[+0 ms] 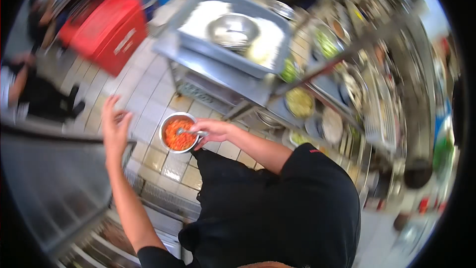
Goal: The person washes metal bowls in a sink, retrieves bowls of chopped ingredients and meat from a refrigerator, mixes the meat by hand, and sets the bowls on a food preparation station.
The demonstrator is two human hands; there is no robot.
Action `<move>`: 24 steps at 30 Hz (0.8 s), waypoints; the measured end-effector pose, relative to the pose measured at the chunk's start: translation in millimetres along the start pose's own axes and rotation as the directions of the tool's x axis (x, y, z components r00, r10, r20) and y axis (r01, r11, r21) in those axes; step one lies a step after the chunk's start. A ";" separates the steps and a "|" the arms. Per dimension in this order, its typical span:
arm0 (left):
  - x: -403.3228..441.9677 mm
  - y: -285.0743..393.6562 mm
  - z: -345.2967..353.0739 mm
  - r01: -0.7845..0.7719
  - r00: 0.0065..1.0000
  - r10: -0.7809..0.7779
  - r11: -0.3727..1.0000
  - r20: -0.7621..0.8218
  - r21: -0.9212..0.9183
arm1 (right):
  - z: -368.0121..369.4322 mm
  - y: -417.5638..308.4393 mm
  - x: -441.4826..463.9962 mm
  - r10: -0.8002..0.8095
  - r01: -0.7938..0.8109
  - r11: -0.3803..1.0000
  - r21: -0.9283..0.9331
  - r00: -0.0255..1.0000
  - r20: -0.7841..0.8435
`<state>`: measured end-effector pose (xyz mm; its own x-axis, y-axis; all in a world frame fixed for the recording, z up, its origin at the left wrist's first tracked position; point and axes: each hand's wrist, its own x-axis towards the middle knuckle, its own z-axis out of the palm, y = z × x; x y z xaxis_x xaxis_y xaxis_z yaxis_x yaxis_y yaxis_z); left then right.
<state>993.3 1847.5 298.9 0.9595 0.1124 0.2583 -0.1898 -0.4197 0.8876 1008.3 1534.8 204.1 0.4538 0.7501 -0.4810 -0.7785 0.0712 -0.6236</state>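
My right hand [212,131] grips a round metal bowl [162,135] by its right edge. Inside the bowl lies chopped orange food [177,139], perhaps diced carrot. A spoon [191,132] rests in it, its handle running toward my right hand, whose thumb lies near it. My left hand [116,124] is raised to the left of the bowl, apart from it, with fingers slightly curled and spread and nothing in them.
A steel table [218,69] bears a grey tub [181,39] of white food with a metal bowl [233,31] in it. Shelves with food containers [299,102] stand right. A red bin [111,32] is on the tiled floor, and a person [42,92] is at far left.
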 end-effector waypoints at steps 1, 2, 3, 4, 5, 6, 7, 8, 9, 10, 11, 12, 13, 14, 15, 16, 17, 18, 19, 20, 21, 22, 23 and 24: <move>18.1 -5.3 2.9 0.034 0.999 -0.034 0.999 0.018 -0.002 | -12.6 -4.6 -10.7 -0.025 0.026 0.999 0.020 0.999 -0.029; 33.0 -10.6 4.6 0.085 0.996 -0.085 0.996 0.010 0.012 | -25.2 -9.5 -14.9 -0.027 0.028 0.999 0.032 0.999 -0.033; 38.1 -20.1 -0.4 0.060 0.998 -0.059 0.991 -0.007 0.116 | -28.3 -9.3 -17.8 -0.017 0.017 0.999 0.031 1.000 -0.019; 39.1 -36.7 -8.8 0.044 0.999 -0.036 0.975 -0.038 0.219 | -29.4 -4.5 -18.0 -0.033 0.035 0.998 0.051 0.999 -0.037; 46.9 -39.2 -9.0 0.069 0.996 -0.054 0.971 -0.074 0.231 | -39.6 -13.1 -30.7 -0.039 0.042 0.997 0.069 0.998 -0.042; 25.6 -11.3 -24.7 0.083 0.991 -0.050 0.959 -0.126 0.271 | -24.6 -9.4 -59.4 -0.048 0.050 0.997 0.066 0.998 -0.040; 25.4 -14.8 -30.1 0.109 0.984 -0.062 0.949 -0.166 0.294 | -28.3 -12.6 -61.4 -0.056 0.059 0.996 0.067 0.997 -0.043; 21.8 -21.2 -36.7 0.139 0.975 -0.074 0.939 -0.209 0.314 | -33.3 -14.1 -60.7 -0.063 0.065 0.995 0.076 0.998 -0.030; 17.8 -30.7 -45.5 0.147 0.969 -0.045 0.897 -0.245 0.416 | -38.1 -17.3 -58.1 -0.067 0.069 0.994 0.086 0.998 -0.018; 15.2 -44.8 -54.1 0.156 0.961 -0.009 0.844 -0.277 0.513 | -44.8 -24.2 -52.5 -0.074 0.074 0.993 0.094 0.997 -0.006; 10.1 -61.9 -63.8 0.162 0.957 0.022 0.785 -0.288 0.598 | -50.7 -31.6 -46.0 -0.069 0.068 0.993 0.093 0.998 0.014; 1.7 -100.1 -78.3 0.177 0.969 0.048 0.556 -0.244 0.812 | -54.3 -41.2 -39.3 -0.090 0.088 0.992 0.093 0.996 0.016; 2.7 -78.4 -67.2 0.185 0.980 -0.040 0.555 -0.196 0.811 | -57.2 -49.8 -32.3 -0.105 0.103 0.990 0.101 0.994 0.016; 0.2 -51.5 -52.1 0.199 0.980 -0.134 0.549 -0.150 0.812 | -61.4 -58.1 -26.1 -0.115 0.113 0.987 0.111 0.993 0.019; -2.1 -54.5 -51.9 0.145 0.988 -0.135 0.611 -0.078 0.778 | -61.5 -73.7 -23.9 -0.128 0.124 0.986 0.109 0.991 0.036; -6.0 -60.3 -51.1 0.096 0.992 -0.129 0.672 -0.012 0.734 | -60.4 -87.5 -23.9 -0.139 0.137 0.983 0.119 0.990 0.011; -9.1 -55.6 -44.6 0.276 0.947 -0.320 0.762 -0.030 0.585 | -54.0 -107.2 -28.4 -0.157 0.156 0.982 0.104 0.988 0.001; -8.8 -51.9 -32.2 0.448 0.873 -0.487 0.796 -0.009 0.408 | -47.3 -125.5 -30.6 -0.186 0.187 0.979 0.083 0.982 -0.013; -12.5 -64.3 -17.3 0.644 0.759 -0.649 0.761 0.054 0.082 | -43.1 -134.9 -25.8 -0.175 0.174 0.983 0.054 0.985 0.003; -5.9 -41.9 11.5 0.583 0.799 -0.580 0.812 0.160 0.030 | -39.9 -143.6 -21.5 -0.171 0.171 0.985 0.026 0.985 0.005; 8.7 -0.9 43.7 0.630 0.764 -0.577 0.764 0.289 -0.141 | -37.3 -152.7 -19.0 -0.169 0.169 0.986 -0.003 0.986 -0.003; 17.7 18.9 72.7 0.622 0.777 -0.519 0.723 0.356 -0.301 | -28.6 -158.0 -12.4 -0.231 0.233 0.972 -0.026 0.972 0.051; 23.3 18.2 91.6 0.644 0.765 -0.491 0.570 0.417 -0.510 | -20.5 -156.8 -3.4 -0.250 0.251 0.968 -0.025 0.967 0.046; 27.9 15.2 107.3 0.639 0.757 -0.455 0.367 0.469 -0.676 | -15.7 -156.0 3.1 -0.266 0.267 0.963 -0.026 0.963 0.046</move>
<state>1039.5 1747.6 278.7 0.9103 -0.1466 -0.3870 0.4030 0.5266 0.7485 1137.9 1515.7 290.3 0.6238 0.7339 -0.2689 -0.6175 0.2518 -0.7452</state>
